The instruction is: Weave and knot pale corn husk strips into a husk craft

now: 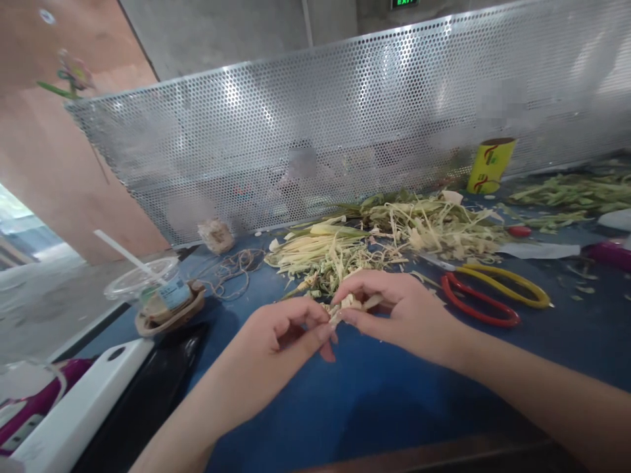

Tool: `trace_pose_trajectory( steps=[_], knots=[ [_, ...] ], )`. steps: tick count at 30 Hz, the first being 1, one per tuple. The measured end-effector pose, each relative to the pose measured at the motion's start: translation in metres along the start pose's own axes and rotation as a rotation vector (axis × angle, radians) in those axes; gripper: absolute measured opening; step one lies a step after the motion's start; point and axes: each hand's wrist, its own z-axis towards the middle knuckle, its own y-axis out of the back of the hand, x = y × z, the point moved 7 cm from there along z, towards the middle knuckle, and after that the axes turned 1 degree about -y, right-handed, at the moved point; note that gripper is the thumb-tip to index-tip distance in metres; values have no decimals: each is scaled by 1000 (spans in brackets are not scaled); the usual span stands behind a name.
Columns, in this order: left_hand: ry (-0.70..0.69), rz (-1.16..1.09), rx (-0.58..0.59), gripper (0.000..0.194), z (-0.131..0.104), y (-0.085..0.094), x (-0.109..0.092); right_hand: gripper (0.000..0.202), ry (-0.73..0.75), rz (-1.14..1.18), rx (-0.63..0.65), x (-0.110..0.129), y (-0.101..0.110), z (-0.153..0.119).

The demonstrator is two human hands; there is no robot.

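Observation:
Near the middle of the blue table, both hands meet at a small pale piece of dried plant husk (348,303). My left hand (283,338) pinches its left end between thumb and fingers. My right hand (394,309) grips it from the right, fingers curled over the top and thumb below. Just beyond the hands lies a heap of pale and green husk strips (325,249). Scissors with red and yellow handles (480,305) rest right of my right hand, blades toward the heap. How the piece is folded is too small to tell.
A plastic cup with straw (165,292) sits in a cardboard holder at left, near tangled twine (234,272) and a white power strip (89,407). A yellow can (491,165) stands by the perforated metal screen (296,131). More leaves (576,190) lie far right.

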Motion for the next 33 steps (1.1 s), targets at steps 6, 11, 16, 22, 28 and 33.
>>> trace_pose_trajectory(
  steps=[6,11,16,22,28,33],
  knots=[
    [-53,35,-32,33,3,-8,-6,8,-35,17,61,1,-4,-1],
    [-32,72,-42,37,6,-10,-4,6,-81,87,52,0,-1,0],
    [-33,73,2,38,4,-8,-4,10,-170,205,173,-5,-2,-1],
    [-311,144,-345,21,-6,15,-12,8,-115,161,263,-2,-6,-2],
    [-481,184,-134,63,-2,-2,-15,14,-80,149,416,-1,-12,-6],
    [-381,-26,-179,69,2,2,-8,8,-77,123,478,-1,-15,-9]
  ],
)
